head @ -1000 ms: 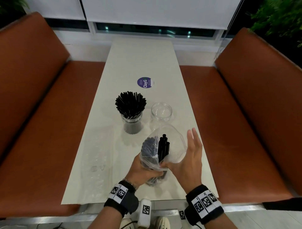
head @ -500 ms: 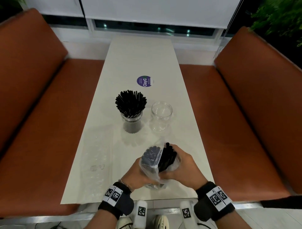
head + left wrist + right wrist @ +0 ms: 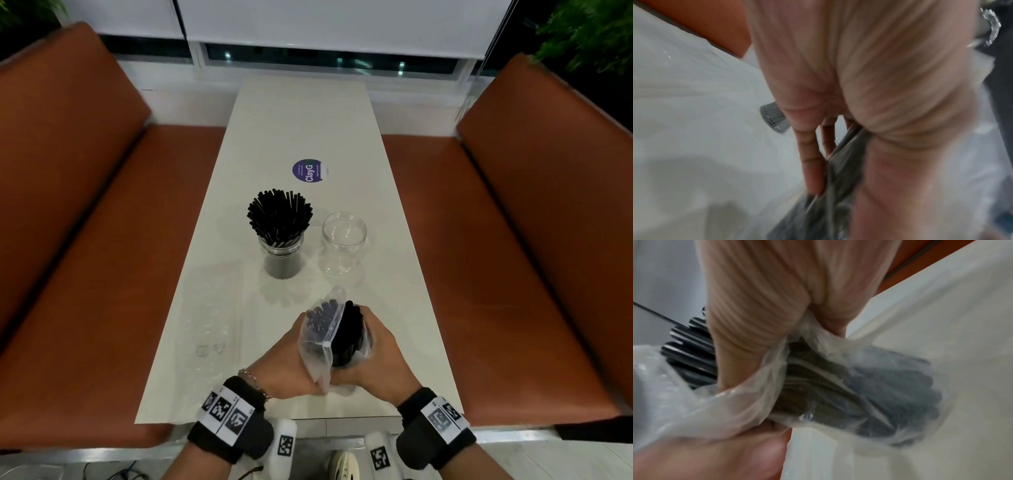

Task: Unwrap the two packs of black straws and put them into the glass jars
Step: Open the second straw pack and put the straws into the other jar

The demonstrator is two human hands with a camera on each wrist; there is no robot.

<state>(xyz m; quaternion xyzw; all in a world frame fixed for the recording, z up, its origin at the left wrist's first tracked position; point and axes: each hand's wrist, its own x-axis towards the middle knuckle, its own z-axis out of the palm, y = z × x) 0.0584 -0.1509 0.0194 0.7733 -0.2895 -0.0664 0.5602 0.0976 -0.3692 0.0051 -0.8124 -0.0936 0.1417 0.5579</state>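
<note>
A bundle of black straws (image 3: 346, 334) stands half out of its clear plastic bag (image 3: 317, 342) near the table's front edge. My right hand (image 3: 375, 356) grips the bundle through the bag; the right wrist view shows the straws (image 3: 692, 353) and the crumpled bag (image 3: 869, 386). My left hand (image 3: 291, 366) holds the loose side of the bag, whose grey film (image 3: 840, 170) runs between its fingers. Behind them stand a glass jar full of black straws (image 3: 281, 236) and an empty glass jar (image 3: 343, 246).
The long white table (image 3: 301, 120) runs away from me between two orange-brown benches (image 3: 85, 240). An empty clear wrapper (image 3: 212, 318) lies flat at the left front. A round purple sticker (image 3: 308, 170) sits further back. A window wall closes the far end.
My right hand, open beside the bag a second ago, has closed round the straw bundle. The bag has collapsed from puffed up to flat, and the straws stick further out.
</note>
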